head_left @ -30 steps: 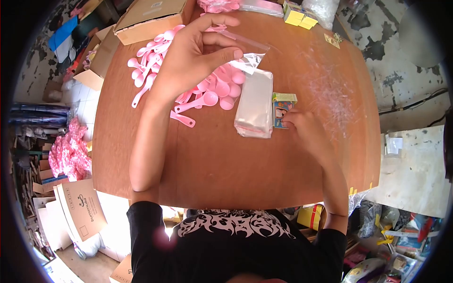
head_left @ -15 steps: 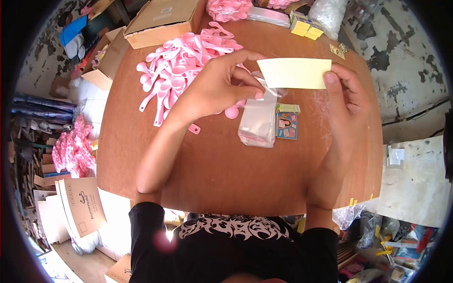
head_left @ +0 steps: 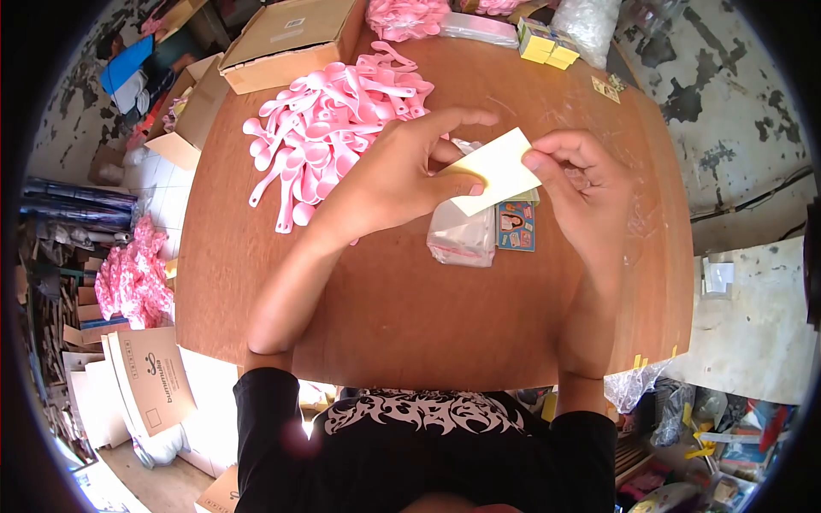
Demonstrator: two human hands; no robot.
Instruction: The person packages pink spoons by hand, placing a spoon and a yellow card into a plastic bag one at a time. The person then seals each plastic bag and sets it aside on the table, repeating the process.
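A pale yellow slip of paper (head_left: 506, 167) is held tilted above the table between both hands. My left hand (head_left: 398, 175) grips its lower left end with the thumb on top, the index finger stretched out beyond it. At the upper right end, my right hand (head_left: 590, 179) pinches the slip between thumb and fingers. Below them lies a stack of clear plastic bags (head_left: 462, 238), partly hidden by the slip. Touching the bags or close beside them is a small blue printed card (head_left: 516, 231). A heap of pink spoons (head_left: 321, 128) sits left of my left hand.
The brown table (head_left: 410, 316) carries a cardboard box (head_left: 291, 38) at the back left. Along the far edge are bagged pink items (head_left: 406, 17), small yellow boxes (head_left: 547, 44) and a clear plastic sack (head_left: 586, 30). A person (head_left: 128, 85) is at the far left.
The slip has gone from level to tilted and has moved down a little. My left thumb now presses on its left end. My right hand has shifted left with it.
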